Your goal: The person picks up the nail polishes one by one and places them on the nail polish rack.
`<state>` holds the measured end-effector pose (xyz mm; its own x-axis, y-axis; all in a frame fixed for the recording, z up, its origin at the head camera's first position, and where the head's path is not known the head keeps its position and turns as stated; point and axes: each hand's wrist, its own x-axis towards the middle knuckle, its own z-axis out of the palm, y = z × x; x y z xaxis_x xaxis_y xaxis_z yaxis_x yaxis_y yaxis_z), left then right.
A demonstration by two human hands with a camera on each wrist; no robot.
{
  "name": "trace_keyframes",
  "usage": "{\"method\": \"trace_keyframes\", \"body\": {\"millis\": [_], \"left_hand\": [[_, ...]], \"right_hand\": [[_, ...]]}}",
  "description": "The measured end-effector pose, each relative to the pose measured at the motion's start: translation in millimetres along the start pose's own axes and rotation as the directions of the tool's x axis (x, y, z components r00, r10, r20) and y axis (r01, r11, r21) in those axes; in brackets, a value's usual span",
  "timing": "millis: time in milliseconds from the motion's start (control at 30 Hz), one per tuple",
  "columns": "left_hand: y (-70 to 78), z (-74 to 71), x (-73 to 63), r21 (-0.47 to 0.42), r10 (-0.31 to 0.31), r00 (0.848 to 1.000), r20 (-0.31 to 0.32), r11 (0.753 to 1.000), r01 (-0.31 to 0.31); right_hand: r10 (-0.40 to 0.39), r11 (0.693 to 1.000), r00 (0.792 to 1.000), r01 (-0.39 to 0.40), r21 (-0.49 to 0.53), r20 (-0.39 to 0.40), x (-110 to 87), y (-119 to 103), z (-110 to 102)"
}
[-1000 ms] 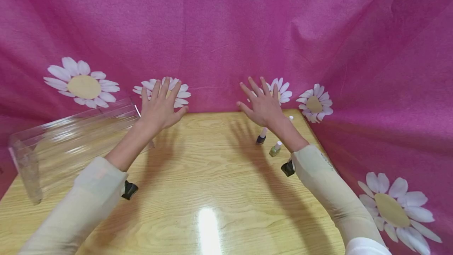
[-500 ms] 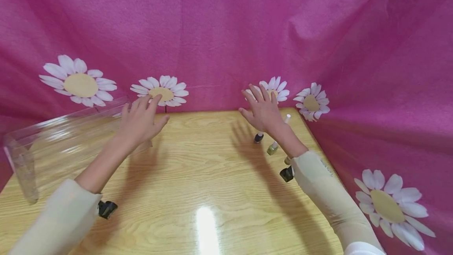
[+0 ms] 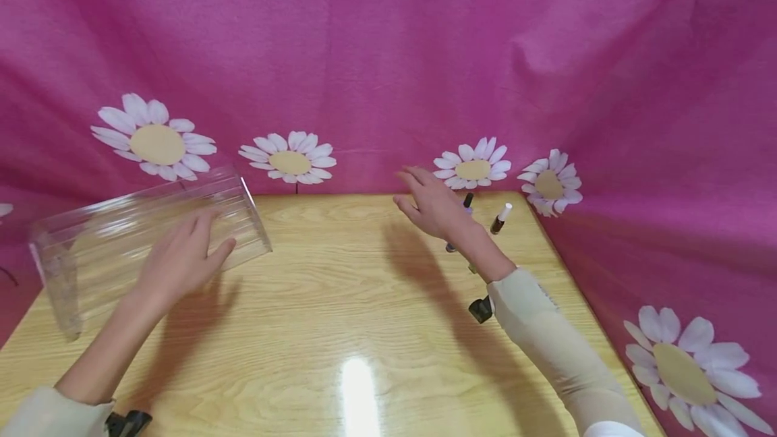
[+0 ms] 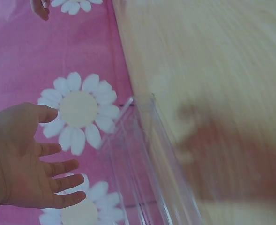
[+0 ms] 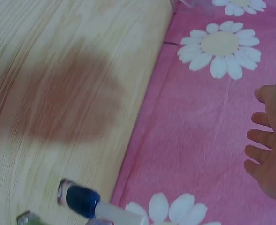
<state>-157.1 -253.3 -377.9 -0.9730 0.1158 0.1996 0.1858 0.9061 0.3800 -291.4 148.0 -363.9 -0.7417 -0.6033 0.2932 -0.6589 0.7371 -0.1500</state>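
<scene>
A clear plastic tiered rack (image 3: 146, 235) stands on the left of the table. Over it, in the head view, is my left hand (image 3: 181, 251), holding nothing; in the left wrist view its fingers are spread beside the rack (image 4: 152, 164). My right hand (image 3: 432, 206) hovers at the far right, its loosely bent fingers (image 5: 259, 138) holding nothing. Below and beside it stand several nail polish bottles: a dark one with a white cap (image 3: 499, 220) and one with a black cap (image 3: 468, 200). A dark blue nail polish (image 5: 81, 199) shows in the right wrist view; my forearm partly hides others.
The wooden table (image 3: 328, 302) has a pink cloth with daisies (image 3: 376, 86) hanging behind it and along its right side. A small black device (image 3: 481, 309) sits under my right wrist, another (image 3: 129, 422) under the left.
My left hand has moved left and toward me, from near the back cloth to over the rack. My right hand has lowered slightly, and its spread fingers have relaxed.
</scene>
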Motion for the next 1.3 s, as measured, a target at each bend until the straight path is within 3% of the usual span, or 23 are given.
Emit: {"method": "trace_keyframes", "body": {"millis": [233, 533, 867, 1300], "left_hand": [[-20.3, 0.7, -23.0, -0.026, -0.050, 0.999, 0.011, 0.998, 0.050], [-45.1, 7.0, -50.7, 0.010, -0.099, 0.995, 0.018, 0.995, 0.098], [-65.6, 6.4, -77.1, -0.006, -0.204, 0.978, 0.033, 0.979, 0.204], [-102.7, -5.5, -102.7, 0.049, -0.286, 0.956, 0.070, 0.958, 0.283]], "right_hand": [[-0.046, 0.999, 0.999, 0.047, 0.028, -0.025, 7.4, -13, 10], [-0.138, 0.990, 0.990, 0.138, 0.008, -0.041, 17.2, -29, 26], [-0.064, 0.994, 0.997, 0.060, 0.089, 0.040, 25.5, -45, 40], [-0.091, 0.993, 0.993, 0.085, 0.085, 0.069, 37.4, -70, 65]]}}
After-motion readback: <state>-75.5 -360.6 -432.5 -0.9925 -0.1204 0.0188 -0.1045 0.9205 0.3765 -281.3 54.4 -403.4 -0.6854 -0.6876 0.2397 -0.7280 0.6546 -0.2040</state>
